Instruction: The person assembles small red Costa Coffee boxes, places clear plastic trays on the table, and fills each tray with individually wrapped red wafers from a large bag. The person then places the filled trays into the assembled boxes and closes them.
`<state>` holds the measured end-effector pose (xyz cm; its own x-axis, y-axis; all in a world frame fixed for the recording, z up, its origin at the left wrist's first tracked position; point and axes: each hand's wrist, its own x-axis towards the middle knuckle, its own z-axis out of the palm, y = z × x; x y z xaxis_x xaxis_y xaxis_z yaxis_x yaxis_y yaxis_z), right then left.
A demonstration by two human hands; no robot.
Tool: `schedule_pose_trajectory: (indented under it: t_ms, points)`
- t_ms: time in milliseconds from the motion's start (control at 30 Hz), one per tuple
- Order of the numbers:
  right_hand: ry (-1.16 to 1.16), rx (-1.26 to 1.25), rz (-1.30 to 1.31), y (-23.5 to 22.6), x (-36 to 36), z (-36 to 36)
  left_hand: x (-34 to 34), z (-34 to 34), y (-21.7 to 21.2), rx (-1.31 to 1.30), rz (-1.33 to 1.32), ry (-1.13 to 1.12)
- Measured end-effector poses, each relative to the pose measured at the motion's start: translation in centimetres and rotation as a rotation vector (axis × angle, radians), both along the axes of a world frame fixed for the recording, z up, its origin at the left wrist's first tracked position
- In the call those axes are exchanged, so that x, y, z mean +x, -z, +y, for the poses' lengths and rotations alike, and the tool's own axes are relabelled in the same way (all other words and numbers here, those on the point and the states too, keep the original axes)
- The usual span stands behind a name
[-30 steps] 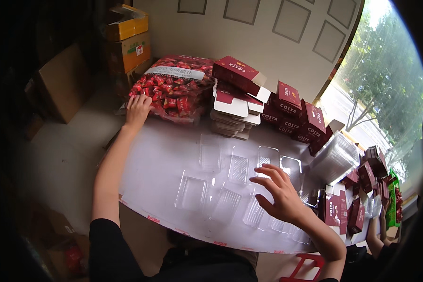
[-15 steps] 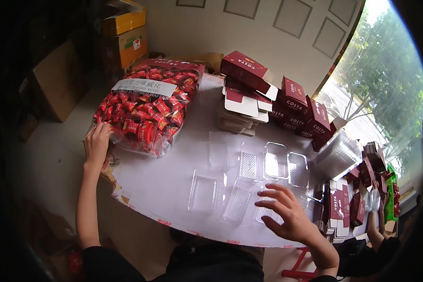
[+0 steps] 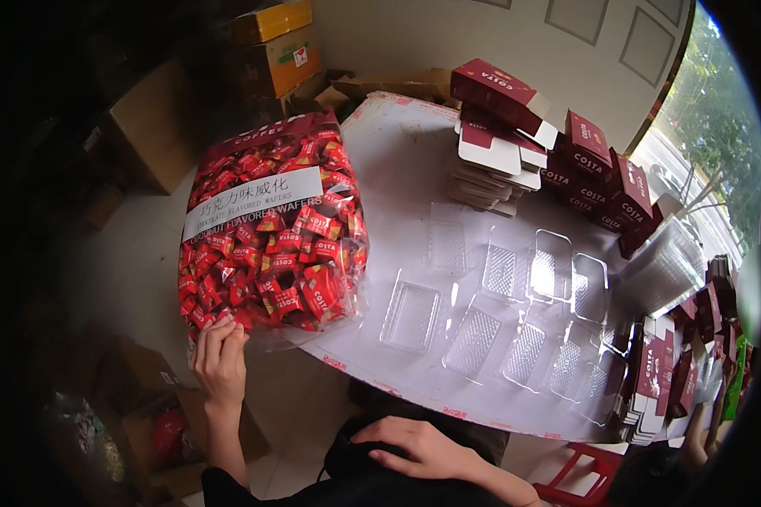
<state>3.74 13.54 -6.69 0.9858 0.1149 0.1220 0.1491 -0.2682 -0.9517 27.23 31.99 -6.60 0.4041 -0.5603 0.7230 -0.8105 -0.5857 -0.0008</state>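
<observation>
Bag [image 3: 262, 135] of sweets [image 3: 323, 289] in your pinching left hand [image 3: 220, 362]; loosely spread right hand [image 3: 423, 448], empty trays [image 3: 473, 340] right of bag.

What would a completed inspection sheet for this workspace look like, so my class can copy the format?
Surface: pale table, red marks along its near edge.
Job's things: clear bag of red-wrapped pieces, overlapping the table's left side; clear plastic trays laid out to its right.
Clutter: flat cartons in a stack, maroon boxes and nested trays towards the right.
Hands: left hand grips the bag's near-left corner; right hand rests on dark clothing, nothing visibly held.
Cables: nothing seen on the table.
Surroundings: cardboard boxes at far left, red stool at lower right.
</observation>
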Motion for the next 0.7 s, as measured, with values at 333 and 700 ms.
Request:
schedule_pose_trajectory:
  t_ms: [333, 700]
  points:
    - [0.113, 0.025, -0.086, -1.0, 2.4, -0.6, -3.4, -1.4, 0.4, 0.033, -0.013, 0.141]
    - [0.697, -0.881, -0.276, -3.4, 8.4, -1.7, -4.3, -4.6, 2.3, -0.085, 0.025, 0.323]
